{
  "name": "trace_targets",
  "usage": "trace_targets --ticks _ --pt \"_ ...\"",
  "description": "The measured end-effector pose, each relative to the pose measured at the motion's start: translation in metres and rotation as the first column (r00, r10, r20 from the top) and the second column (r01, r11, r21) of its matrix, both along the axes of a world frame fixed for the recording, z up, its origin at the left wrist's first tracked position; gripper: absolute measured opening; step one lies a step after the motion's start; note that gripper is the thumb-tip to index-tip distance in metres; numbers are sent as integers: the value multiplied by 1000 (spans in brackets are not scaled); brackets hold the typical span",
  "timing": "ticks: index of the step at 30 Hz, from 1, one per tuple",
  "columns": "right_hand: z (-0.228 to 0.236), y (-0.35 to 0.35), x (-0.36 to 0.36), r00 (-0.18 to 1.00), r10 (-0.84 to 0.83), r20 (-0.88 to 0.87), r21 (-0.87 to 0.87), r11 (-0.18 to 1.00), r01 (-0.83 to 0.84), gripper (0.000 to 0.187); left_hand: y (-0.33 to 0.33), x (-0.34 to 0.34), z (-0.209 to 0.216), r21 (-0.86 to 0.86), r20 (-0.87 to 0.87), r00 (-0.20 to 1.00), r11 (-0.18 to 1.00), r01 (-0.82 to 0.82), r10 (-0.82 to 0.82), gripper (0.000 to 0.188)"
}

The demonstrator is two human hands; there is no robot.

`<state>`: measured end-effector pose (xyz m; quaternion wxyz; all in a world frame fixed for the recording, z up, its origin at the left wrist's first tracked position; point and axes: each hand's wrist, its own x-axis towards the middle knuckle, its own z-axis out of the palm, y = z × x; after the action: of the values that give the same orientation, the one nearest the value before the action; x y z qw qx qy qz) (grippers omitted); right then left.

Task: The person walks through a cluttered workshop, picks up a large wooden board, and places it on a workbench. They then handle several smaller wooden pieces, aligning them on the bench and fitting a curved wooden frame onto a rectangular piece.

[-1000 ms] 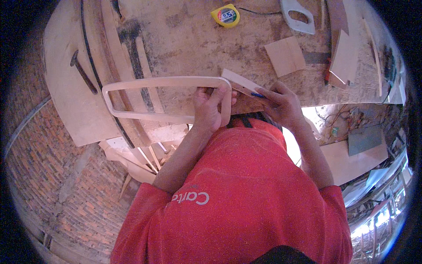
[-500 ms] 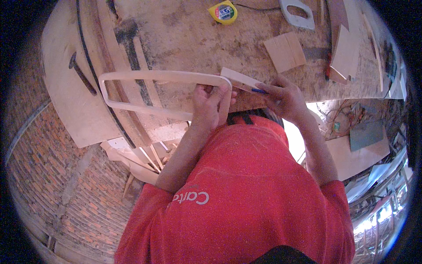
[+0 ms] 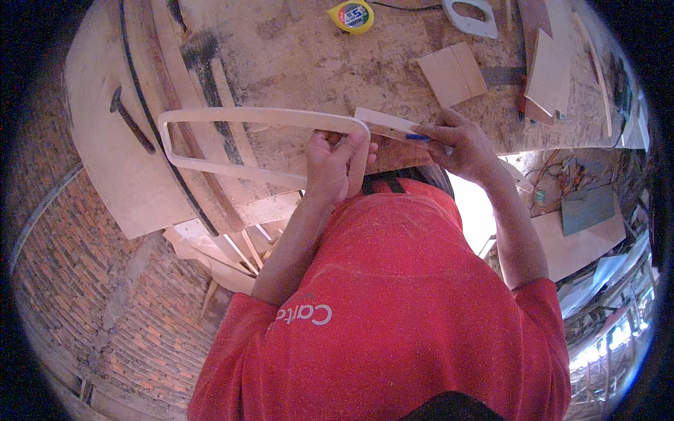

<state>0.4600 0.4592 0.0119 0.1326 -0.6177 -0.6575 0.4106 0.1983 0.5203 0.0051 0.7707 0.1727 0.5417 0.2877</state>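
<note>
A long, pale wooden frame (image 3: 253,114) with rounded corners lies across the near part of the bench, its narrow end to the left. My left hand (image 3: 333,163) grips its right end, thumb on top and fingers around the rim. Against that end runs a flat, pale strip (image 3: 382,121), which looks like wood. My right hand (image 3: 460,146) is closed on the strip's right part. A slim blue thing (image 3: 417,137) shows below the fingers of that hand; its kind cannot be made out.
On the wooden bench (image 3: 295,70) lie a yellow tape measure (image 3: 351,15), a pale saw handle (image 3: 470,17), and a square wood piece (image 3: 453,74). Boards (image 3: 547,77) rest at the right. A dark bolt-like metal piece (image 3: 131,119) lies at the left. Wood scraps (image 3: 232,256) sit below the bench.
My right hand has shifted slightly right and up, and more of the blue thing shows under its fingers. The left hand keeps its grip on the frame, which has barely moved.
</note>
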Motion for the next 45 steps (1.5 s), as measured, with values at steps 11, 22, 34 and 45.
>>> trace_targets --ticks 11,22,34,45 --pt "3 3 -2 1000 1 31 65 998 -3 35 -2 0 0 23 8 1000 1000 -11 10 19" --pt "-1 2 1 1000 -5 -5 39 999 5 32 0 -1 0 32 -49 998 999 36 -34 20" --pt "16 2 -4 996 -68 59 195 979 56 34 3 -1 -4 30 -70 997 999 39 -37 24" --pt "50 -102 -2 716 -691 -94 110 708 698 19 4 1 0 45 -74 995 997 63 -59 20"
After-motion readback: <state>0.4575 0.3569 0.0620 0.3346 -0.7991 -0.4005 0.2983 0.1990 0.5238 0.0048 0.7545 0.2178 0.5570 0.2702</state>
